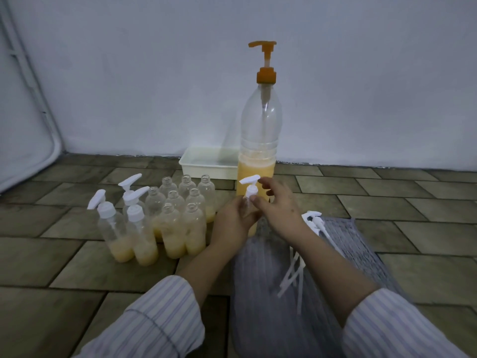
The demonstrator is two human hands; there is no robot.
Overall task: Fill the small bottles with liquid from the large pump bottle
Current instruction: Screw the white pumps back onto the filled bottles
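Note:
A tall clear pump bottle with an orange pump head stands on the floor, yellow liquid in its lower part. In front of it my left hand grips a small bottle, mostly hidden by my fingers. My right hand pinches the white pump cap on that bottle's neck. To the left stands a cluster of small clear bottles, several uncapped, most with yellow liquid at the bottom. Three of them at the front left carry white pump caps.
A white plastic tray lies behind the small bottles, by the white wall. Several loose white pump caps with long tubes lie on the grey cloth over my lap. Brown brick-pattern floor spreads to both sides.

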